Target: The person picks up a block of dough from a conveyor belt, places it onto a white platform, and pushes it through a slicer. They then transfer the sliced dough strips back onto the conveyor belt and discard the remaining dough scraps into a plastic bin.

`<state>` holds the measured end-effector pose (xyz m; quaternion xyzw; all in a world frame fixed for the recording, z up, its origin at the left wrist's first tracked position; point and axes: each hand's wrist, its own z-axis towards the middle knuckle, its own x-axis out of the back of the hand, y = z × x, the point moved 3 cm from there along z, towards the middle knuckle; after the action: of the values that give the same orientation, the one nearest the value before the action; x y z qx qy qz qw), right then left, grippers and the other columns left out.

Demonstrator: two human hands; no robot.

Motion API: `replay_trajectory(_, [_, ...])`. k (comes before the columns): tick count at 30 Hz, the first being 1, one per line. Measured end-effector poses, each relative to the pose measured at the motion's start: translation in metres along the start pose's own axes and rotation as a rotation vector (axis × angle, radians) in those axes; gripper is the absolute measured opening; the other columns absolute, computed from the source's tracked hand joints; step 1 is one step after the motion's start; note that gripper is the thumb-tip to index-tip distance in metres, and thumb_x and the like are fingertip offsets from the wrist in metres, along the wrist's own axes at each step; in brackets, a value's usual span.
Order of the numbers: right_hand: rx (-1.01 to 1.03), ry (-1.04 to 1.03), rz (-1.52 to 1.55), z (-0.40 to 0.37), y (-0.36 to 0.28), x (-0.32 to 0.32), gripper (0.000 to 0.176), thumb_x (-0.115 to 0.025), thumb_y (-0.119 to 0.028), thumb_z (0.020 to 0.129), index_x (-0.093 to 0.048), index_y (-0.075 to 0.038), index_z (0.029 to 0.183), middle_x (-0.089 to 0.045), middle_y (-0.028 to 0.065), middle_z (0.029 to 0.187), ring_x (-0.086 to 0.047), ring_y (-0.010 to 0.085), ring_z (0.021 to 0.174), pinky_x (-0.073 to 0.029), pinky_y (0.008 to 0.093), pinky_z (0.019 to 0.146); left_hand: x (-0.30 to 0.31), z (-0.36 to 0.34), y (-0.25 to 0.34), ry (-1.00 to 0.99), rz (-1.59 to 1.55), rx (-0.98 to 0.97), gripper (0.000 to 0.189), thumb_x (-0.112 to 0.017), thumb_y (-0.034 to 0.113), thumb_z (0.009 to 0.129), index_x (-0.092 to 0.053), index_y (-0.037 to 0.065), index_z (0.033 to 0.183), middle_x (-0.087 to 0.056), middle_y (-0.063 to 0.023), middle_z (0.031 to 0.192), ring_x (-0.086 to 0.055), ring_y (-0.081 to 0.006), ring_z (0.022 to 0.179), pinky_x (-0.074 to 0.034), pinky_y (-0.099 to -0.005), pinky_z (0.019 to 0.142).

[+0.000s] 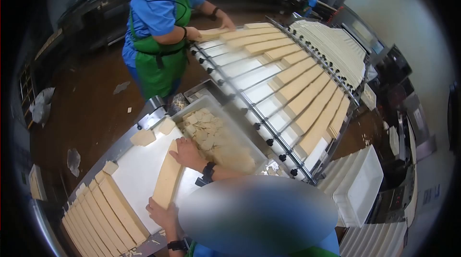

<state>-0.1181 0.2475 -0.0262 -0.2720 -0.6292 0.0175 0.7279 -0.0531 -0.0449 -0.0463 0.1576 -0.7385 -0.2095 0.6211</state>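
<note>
A long, pale tan row of thin, cracker-like pieces [166, 175] lies across the white work surface [132, 161]. My right hand [189, 155] is closed over its far end, with the fingertips on the top edge. At the near end, my left hand [162, 215] grips the row from the side, its fingers bent around it. Several similar rows [98, 211] lie packed side by side to the left. A few loose square pieces [143, 137] rest at the surface's far edge.
A bin [263, 158] of broken pieces stands beyond my right hand. Behind it, a conveyor [257, 77] with lane dividers carries more rows. A co-worker in a green apron [161, 72] handles a row there. White stacked trays [355, 185] stand to the right.
</note>
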Motion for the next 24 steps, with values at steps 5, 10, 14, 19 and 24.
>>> replay_trajectory(5, [-0.091,0.247,0.173,-0.071,0.054,0.060,0.064,-0.072,-0.040,0.093,-0.058,0.008,0.132,-0.060,0.0245,0.119,-0.057,0.0412,0.112,-0.047,0.0497,0.101,-0.006,-0.037,0.067,0.053,-0.050,-0.106,0.080,-0.082,0.020,0.071,-0.050,0.005,0.143,-0.052,-0.0262,0.135,-0.051,-0.0472,0.126,-0.043,-0.0557,0.104])
replay_trajectory(10, [-0.378,0.630,0.106,-0.168,0.152,0.194,0.061,-0.072,-0.038,0.093,-0.058,0.007,0.132,-0.059,0.0254,0.119,-0.055,0.0442,0.111,-0.047,0.0519,0.100,-0.038,-0.083,0.189,0.122,-0.243,-0.538,0.076,-0.080,0.004,0.076,-0.052,0.010,0.147,-0.050,-0.0252,0.140,-0.048,-0.0473,0.127,-0.042,-0.0542,0.105])
replay_trajectory(14, [-0.575,1.001,-0.053,-0.256,0.251,0.262,0.046,-0.072,-0.031,0.096,-0.062,0.001,0.128,-0.064,0.0233,0.113,-0.060,0.0446,0.105,-0.048,0.0541,0.094,-0.053,-0.135,0.295,-0.057,-0.223,-0.719,0.079,-0.083,0.006,0.076,-0.052,0.012,0.149,-0.047,-0.0242,0.140,-0.047,-0.0462,0.127,-0.042,-0.0534,0.106])
replay_trajectory(19, [-0.804,1.051,-0.089,-0.357,0.354,0.329,0.036,-0.067,-0.031,0.099,-0.067,-0.002,0.121,-0.069,0.0202,0.118,-0.063,0.0418,0.113,-0.050,0.0503,0.097,-0.068,-0.222,0.382,-0.511,-0.269,-0.963,0.084,-0.092,0.017,0.074,-0.051,0.011,0.147,-0.047,-0.0215,0.132,-0.049,-0.0441,0.123,-0.043,-0.0503,0.104])
replay_trajectory(24, [-0.921,0.908,-0.004,-0.396,0.447,0.331,0.040,-0.059,-0.038,0.104,-0.071,-0.001,0.115,-0.072,0.0211,0.117,-0.066,0.0415,0.112,-0.051,0.0490,0.097,-0.097,-0.278,0.413,-0.849,-0.291,-0.993,0.082,-0.088,0.021,0.080,-0.047,0.006,0.150,-0.047,-0.0220,0.128,-0.050,-0.0411,0.120,-0.046,-0.0459,0.104])
